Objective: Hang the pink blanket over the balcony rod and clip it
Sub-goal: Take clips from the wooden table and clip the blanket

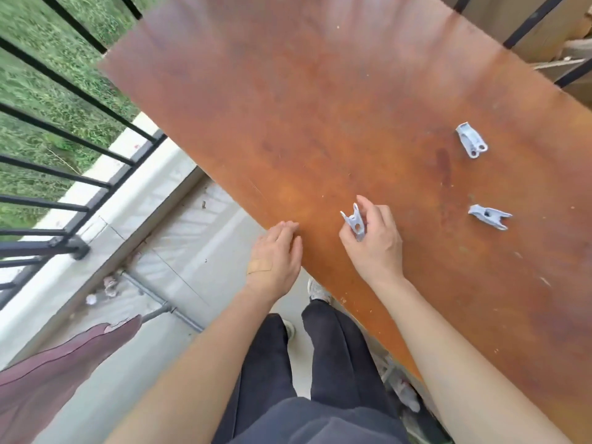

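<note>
Table [320, 107]: a flat, rust-brown wooden top, scuffed and speckled with pale flecks, occupying the frame from 12 to 4 o'clock.

Right hand [378, 241]: located just right of centre, above the table. A held clip [354, 222] of pale grey-blue plastic is pinched between thumb and curled fingers. Its two prongs are pointed toward 11 o'clock.

Left hand [277, 254]: laid flat on the table's near edge, at 9 o'clock from the right hand. The fingers are straight and pressed together. A tan bandage [259, 265] is stuck across the back of the hand.

Two further clips of the same plastic are lying loose on the table, well apart from both hands. A far clip [471, 140] is noted at 2 o'clock and a side clip [489, 216], forked at one end, at 3 o'clock.

Blanket [48, 373]: seen at 8 o'clock, a dusty pink fabric with darker stitched lines, cut off by the frame edge. Its support cannot be made out.

Railing [80, 184]: black metal bars at 9 to 10 o'clock, fixed on a pale concrete kerb, with grass [38, 91] beyond. A grey metal pipe [153, 293] is lying on the concrete floor at 7 o'clock.
</note>
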